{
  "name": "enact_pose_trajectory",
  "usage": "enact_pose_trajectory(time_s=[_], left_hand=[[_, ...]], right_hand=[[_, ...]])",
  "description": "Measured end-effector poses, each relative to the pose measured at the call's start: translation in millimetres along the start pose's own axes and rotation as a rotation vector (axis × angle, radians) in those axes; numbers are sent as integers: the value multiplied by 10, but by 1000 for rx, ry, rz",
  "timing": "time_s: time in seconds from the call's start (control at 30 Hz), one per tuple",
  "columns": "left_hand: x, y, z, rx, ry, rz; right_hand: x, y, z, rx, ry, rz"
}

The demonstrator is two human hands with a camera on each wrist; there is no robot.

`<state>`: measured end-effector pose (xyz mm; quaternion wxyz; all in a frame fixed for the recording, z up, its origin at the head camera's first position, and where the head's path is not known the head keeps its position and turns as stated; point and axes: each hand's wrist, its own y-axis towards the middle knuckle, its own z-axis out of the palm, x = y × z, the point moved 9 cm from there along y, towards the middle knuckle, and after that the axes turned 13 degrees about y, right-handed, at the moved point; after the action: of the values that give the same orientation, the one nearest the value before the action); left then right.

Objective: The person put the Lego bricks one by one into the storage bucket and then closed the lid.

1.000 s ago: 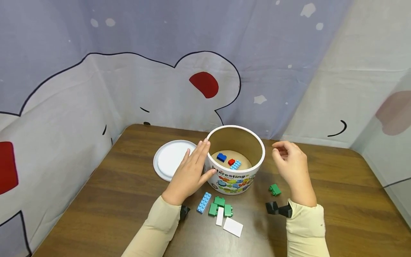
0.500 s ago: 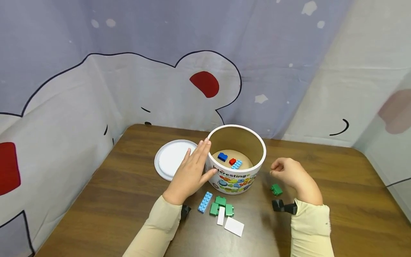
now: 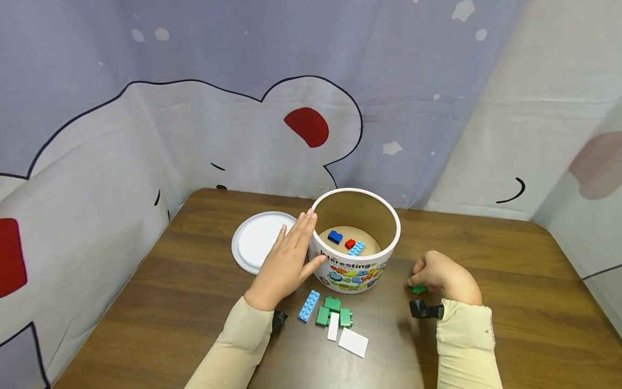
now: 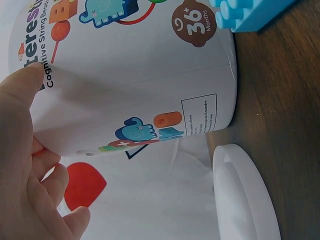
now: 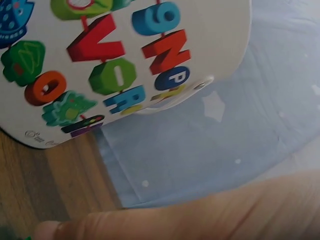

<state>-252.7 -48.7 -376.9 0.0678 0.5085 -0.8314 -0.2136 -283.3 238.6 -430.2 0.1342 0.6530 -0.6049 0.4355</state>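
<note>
A white round bucket (image 3: 353, 265) with printed toy pictures stands at mid-table, its top uncovered. Inside lie a blue brick (image 3: 335, 236), a red brick (image 3: 350, 244) and a light blue brick (image 3: 357, 248). My left hand (image 3: 286, 262) rests against the bucket's left side, fingers straight and thumb on the printed front. To the right of the bucket, my right hand (image 3: 446, 278) pinches a green toy brick (image 3: 419, 290) at the tabletop. The hand covers part of that brick; only a sliver of green shows in the right wrist view, beside the thumb (image 5: 50, 230).
In front of the bucket lie a long light blue brick (image 3: 308, 306), several green bricks (image 3: 332, 304), a narrow white piece (image 3: 332, 327) and a white rectangular piece (image 3: 353, 343). A white lid (image 3: 259, 243) lies left of the bucket. A patterned curtain (image 3: 233, 135) hangs behind the table.
My right hand has come down from beside the bucket's rim onto the green brick, now partly covering it. My left hand has stayed against the bucket.
</note>
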Motion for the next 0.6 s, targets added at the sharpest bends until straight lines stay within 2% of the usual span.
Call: enact_pose_trajectory(time_s=[0.17,0.6], left_hand=[[2,1,8,0,2,0],[3,-6,10,7,-3,-2]], right_hand=[[-40,-14,5,-10,14,33],[-35,73,23,-9,-38,12]])
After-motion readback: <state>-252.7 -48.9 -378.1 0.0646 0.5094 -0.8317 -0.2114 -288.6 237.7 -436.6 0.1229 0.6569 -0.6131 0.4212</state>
